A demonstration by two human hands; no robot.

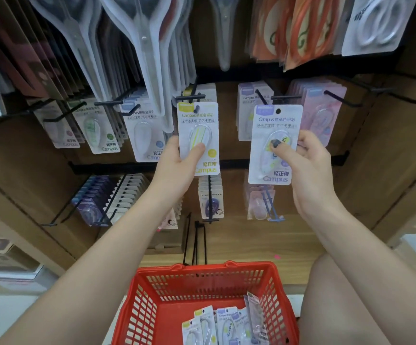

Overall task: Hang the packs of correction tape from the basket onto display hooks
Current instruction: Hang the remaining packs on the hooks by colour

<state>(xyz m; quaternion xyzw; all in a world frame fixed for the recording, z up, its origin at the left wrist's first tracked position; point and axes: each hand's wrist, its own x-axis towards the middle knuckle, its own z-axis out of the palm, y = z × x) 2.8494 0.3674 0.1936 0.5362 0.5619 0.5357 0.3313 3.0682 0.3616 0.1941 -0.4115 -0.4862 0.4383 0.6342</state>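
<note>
Nearest the camera, at 6 o'clock, a red basket (152, 307) is seen with several more packs of correction tape (226, 324) lying loose in its bottom, so the task is judged to be partway through.

Above it, two packs are held up against the display. The yellow pack (199, 138) is pinched low down by the left hand (177, 165), the thumb pressed across its clear blister and the fingers curled behind the card. Its long axis stands upright, and its punched hole at 12 o'clock is already met by the tip of a black hook (189, 97) — the card looks to be threaded on or just about to be, though how far it has slid cannot be told.

The purple pack (275, 145) is gripped at mid-height by the right hand (309, 165), thumb on the front and fingers wrapped round the right edge. It is also upright, tilted slightly, with its hole (278, 111) clear and unthreaded. The matching hook (261, 94) lies at about 11 o'clock from that hole, just beside it and carrying purple cards behind.

The coming move is judged to turn on that small offset — the hole must be brought up and leftward onto the hook tip.
</note>
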